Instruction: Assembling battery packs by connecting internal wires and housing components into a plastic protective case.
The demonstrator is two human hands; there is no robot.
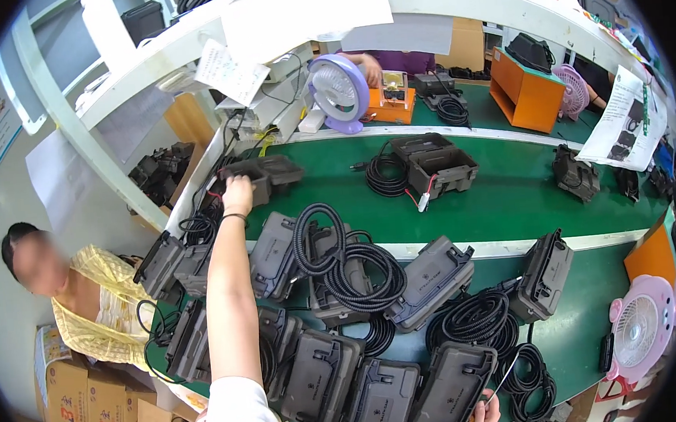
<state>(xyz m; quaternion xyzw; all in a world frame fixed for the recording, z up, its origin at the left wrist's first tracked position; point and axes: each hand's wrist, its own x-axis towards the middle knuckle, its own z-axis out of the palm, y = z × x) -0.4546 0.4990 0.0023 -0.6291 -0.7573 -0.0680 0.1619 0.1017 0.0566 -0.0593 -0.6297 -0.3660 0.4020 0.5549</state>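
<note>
My left hand [237, 194] reaches far forward onto the green belt, its fingers closed on the near left end of an open dark grey plastic box [274, 171]. The box is slightly blurred, and black cable lies beside it. My right hand [484, 418] is at the lower edge with curled fingers, partly cut off by the picture's rim. From it a thin pale rod [506, 375] points up and right. Right beside that hand stands a closed grey box [454, 387]. More closed grey boxes [381, 402] stand in front of me, with coiled black corrugated hose [365, 278] among them.
On the belt [330, 204] sit another open box [435, 165] with a red-wired connector and a smaller box [574, 172]. A pink fan [640, 327] stands at right, a purple fan [338, 93] beyond the belt. A person in yellow [97, 294] sits at left; another's hand [367, 68] works opposite.
</note>
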